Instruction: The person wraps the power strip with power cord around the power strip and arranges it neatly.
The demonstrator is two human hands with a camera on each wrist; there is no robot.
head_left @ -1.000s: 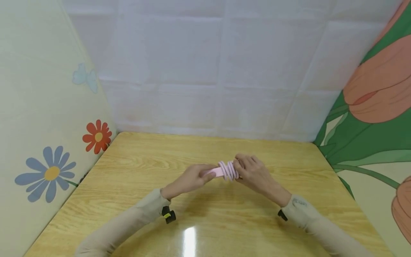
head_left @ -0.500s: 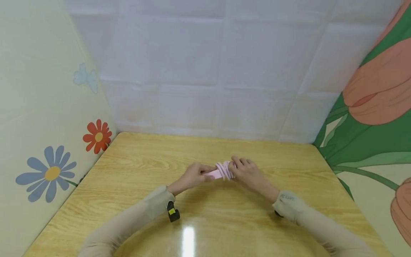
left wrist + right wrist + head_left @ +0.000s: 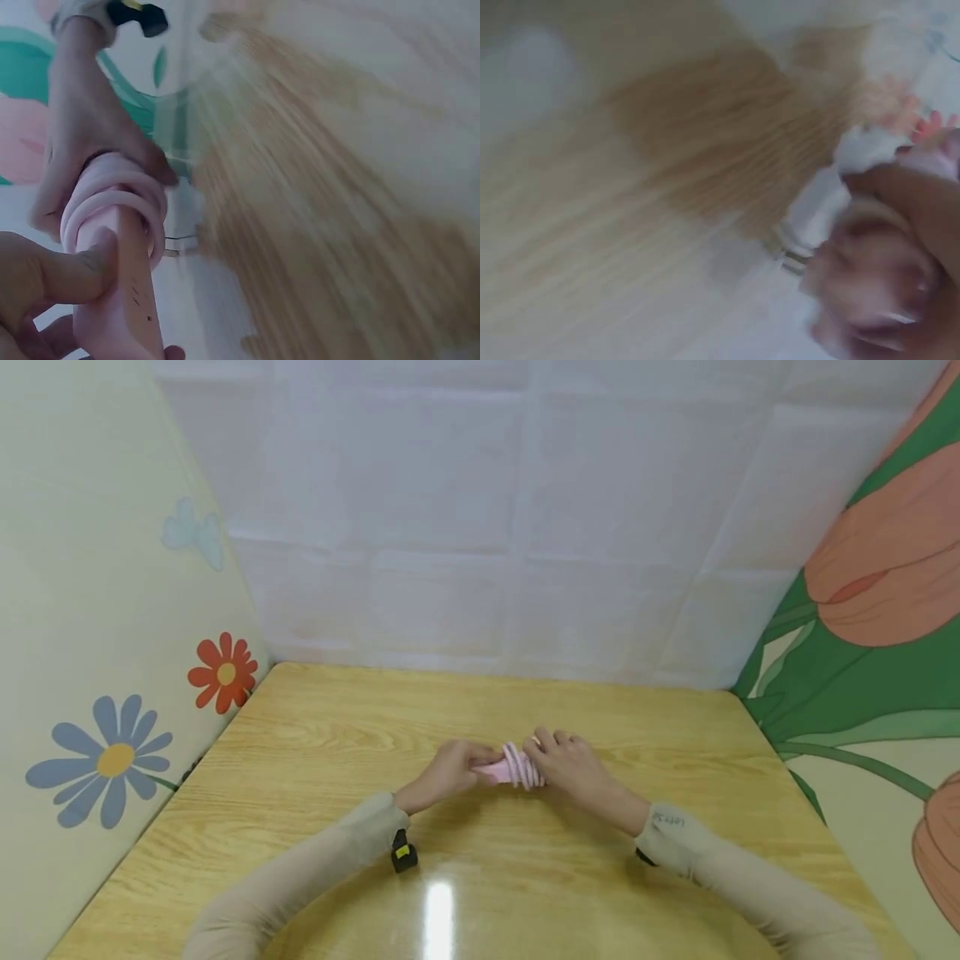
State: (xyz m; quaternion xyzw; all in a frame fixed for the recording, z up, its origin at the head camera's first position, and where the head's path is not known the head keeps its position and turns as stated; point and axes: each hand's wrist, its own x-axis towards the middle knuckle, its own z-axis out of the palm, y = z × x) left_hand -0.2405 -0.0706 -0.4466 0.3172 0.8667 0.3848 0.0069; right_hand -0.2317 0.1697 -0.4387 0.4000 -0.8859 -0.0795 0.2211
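A pale pink bar-shaped device point(image 3: 491, 771), its exact kind unclear, is held above the table between both hands. Several turns of thick pink cord point(image 3: 112, 199) wrap around it, and small dark marks run along one side in the left wrist view. My left hand point(image 3: 446, 775) grips the bare left end, thumb point(image 3: 82, 270) pressed on its face. At the other end, my right hand point(image 3: 577, 777) has its fingers curled over the cord and device, hiding that end. A white plug point(image 3: 814, 210) with metal prongs sticks out beside the right hand, which is blurred in the right wrist view.
The wood-grain table point(image 3: 337, 727) reaches back to a white sheet point(image 3: 450, 527). Flower-printed panels stand at left point(image 3: 75, 610) and right point(image 3: 862, 693). A black wrist camera point(image 3: 403, 853) hangs under the left cuff.
My right hand has shifted a little left and lower, its fingers moving over the cord. The device has dipped slightly, and my left hand keeps its grip.
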